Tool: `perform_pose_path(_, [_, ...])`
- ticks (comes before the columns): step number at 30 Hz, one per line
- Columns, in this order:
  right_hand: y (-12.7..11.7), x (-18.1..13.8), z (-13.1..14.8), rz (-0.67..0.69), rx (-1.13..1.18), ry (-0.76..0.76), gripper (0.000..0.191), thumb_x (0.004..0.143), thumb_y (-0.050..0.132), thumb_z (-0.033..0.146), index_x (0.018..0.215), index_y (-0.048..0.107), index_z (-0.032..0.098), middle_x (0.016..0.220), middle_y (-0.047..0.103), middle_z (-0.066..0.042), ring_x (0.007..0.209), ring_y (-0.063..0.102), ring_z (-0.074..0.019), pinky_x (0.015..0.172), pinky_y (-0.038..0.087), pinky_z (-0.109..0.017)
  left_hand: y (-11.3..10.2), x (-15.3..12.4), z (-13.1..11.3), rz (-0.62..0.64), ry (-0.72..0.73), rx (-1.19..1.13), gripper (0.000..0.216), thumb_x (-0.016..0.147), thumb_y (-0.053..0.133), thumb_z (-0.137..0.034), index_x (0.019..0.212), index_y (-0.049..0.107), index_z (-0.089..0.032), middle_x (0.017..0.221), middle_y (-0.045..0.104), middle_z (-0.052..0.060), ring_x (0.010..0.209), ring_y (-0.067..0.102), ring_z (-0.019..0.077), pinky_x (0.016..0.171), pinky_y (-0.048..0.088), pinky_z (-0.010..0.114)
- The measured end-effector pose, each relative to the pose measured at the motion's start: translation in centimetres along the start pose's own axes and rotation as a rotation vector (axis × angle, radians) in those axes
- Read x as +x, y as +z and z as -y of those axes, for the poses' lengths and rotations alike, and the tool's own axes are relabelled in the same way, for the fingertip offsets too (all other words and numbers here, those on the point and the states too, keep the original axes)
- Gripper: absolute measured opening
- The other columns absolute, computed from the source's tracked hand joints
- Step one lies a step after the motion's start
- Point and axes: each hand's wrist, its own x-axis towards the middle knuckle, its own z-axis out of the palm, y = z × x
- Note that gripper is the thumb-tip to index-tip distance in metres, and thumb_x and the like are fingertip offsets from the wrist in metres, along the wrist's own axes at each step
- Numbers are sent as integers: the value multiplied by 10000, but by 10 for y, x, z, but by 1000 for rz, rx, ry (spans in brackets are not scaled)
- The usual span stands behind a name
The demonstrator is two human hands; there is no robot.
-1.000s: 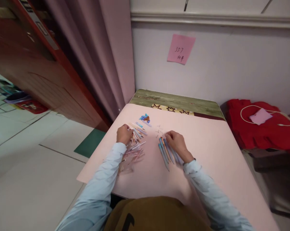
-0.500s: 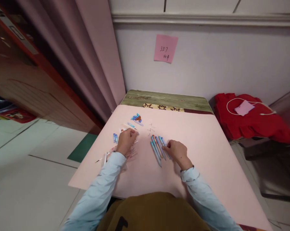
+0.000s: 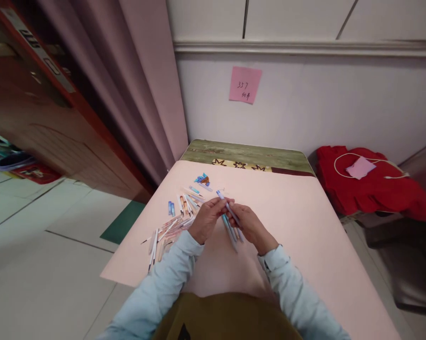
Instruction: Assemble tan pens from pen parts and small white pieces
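While your left hand (image 3: 207, 221) and right hand (image 3: 251, 227) pinch the blue pen (image 3: 222, 198) in their fingertips above the table (image 3: 304, 226), grip lightly. Hold it low, right of the loose parts (image 3: 168, 231), so nothing rolls off.

One view only, worn on the head. The table (image 3: 304, 226) is looked down on from close above, facing forward toward the wall (image 3: 304, 108); left hand (image 3: 207, 219) and right hand (image 3: 250, 226) are framed centrally.
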Motion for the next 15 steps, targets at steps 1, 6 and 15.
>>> perform_pose_path(1, [3, 3, 0, 62, 73, 67, 442, 804, 630, 611, 777, 628, 170, 598, 470, 34, 493, 359, -84, 482, 291, -230, -3, 1, -2, -33, 9, -14, 317, 775, 740, -445, 902, 734, -154, 835, 710, 77, 655, 616, 147, 675, 514, 310])
perform_pose_path(6, [7, 11, -4, 271, 353, 216, 281, 888, 611, 452, 859, 605, 173, 548, 235, 101, 434, 155, -58, 427, 183, -194, -17, 4, -11, -111, 16, -76, 304, 783, 741, -416, 951, 728, -163, 993, 735, 111, 847, 670, 181, 790, 522, 311])
perform_pose_path(15, [18, 9, -14, 9, 131, 15, 393, 700, 805, 489, 846, 628, 170, 618, 522, 50, 499, 417, -59, 487, 310, -200, -18, 12, -2, -254, 114, 65, 232, 746, 755, -395, 774, 721, -167, 816, 732, 63, 747, 660, 173, 727, 508, 300])
